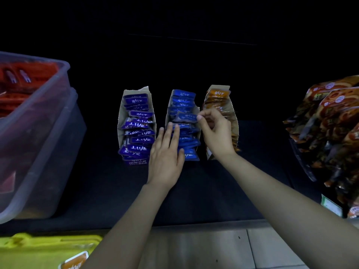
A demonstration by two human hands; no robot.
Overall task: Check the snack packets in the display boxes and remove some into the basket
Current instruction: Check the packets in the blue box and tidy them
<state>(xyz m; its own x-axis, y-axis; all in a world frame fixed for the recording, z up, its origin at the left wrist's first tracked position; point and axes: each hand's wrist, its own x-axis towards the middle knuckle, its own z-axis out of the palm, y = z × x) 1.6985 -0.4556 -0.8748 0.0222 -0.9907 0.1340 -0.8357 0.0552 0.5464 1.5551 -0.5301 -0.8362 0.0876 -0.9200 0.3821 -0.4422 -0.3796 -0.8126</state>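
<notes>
**Head view.** The middle display box [168, 115] stands on the dark shelf [204, 191]. It is packed front to back with blue packets [187, 141] on edge, their handwritten dates facing up so each can be read without pulling it out.

The left hand [166, 154] lies flat over the near half of that box, fingers straight and close together, resting on the front packets. This looks meant to steady the row while one packet is drawn out.

The right hand [215, 131] reaches in from the right of the box. Its thumb and forefinger pinch the corner of a raised packet [186, 117], blue like the rest, which sits tilted above its neighbours about midway along the row. The other fingers curl loosely. A light corner pinch probably suits a thin, slippery sachet and leaves the date uncovered.

Just left of the middle box stands a box of purple packets [138, 133]. Just right of it, partly behind the right hand, is a box of orange-brown packets [217, 94]. Well to the left, clear plastic tubs [48, 113] hold red packets, and well to the right lie large brown bags [330, 123].

The yellow basket [38, 247] sits nearer the person and to the left of the middle box, below the shelf edge. An orange packet [76, 262] shows in it, and it looks within easy reach for a drop.
</notes>
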